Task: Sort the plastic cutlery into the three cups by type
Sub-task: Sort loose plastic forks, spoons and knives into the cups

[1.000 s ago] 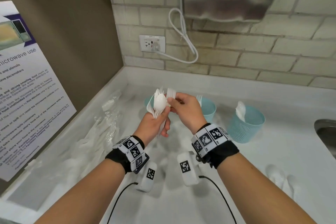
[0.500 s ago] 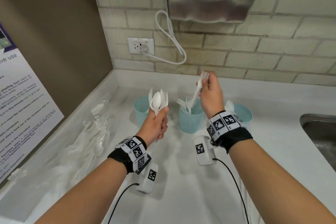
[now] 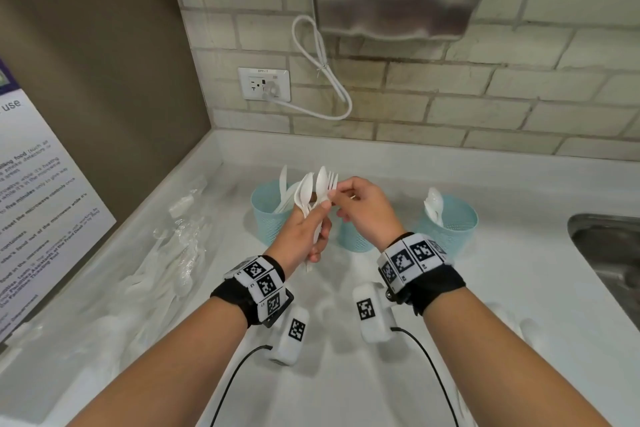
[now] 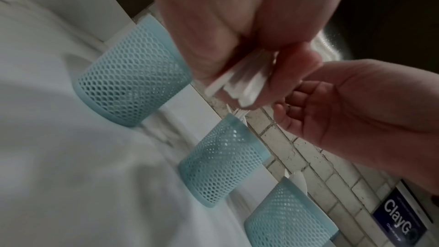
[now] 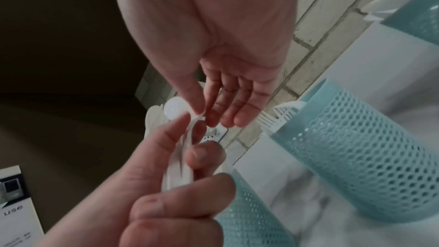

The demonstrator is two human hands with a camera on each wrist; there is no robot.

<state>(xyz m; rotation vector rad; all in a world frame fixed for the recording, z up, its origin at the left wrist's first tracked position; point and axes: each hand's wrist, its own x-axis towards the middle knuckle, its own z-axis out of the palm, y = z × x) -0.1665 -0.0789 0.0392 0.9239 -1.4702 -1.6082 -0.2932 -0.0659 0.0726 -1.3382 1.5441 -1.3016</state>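
While the left hand (image 3: 304, 236) at the middle of the frame grips a bunch of white cutlery (image 3: 317, 194) upright, fingers curled around the handles, the right hand (image 3: 367, 211) beside it pinches one piece at the top of the bunch between thumb and forefinger. Behind them stand three blue cups (image 3: 450, 229) on the counter (image 3: 519, 288), the right one holding spoons.

Cutlery handles (image 4: 240, 85) — three mesh cups (image 4: 133, 89)

Three blue mesh cups (image 4: 133, 80) (image 4: 221, 164) (image 4: 287, 221). Two hands (image 3: 304, 232) (image 3: 367, 208). One bunch of white cutlery (image 3: 313, 196), piece count unclear. One wall socket (image 3: 264, 83).
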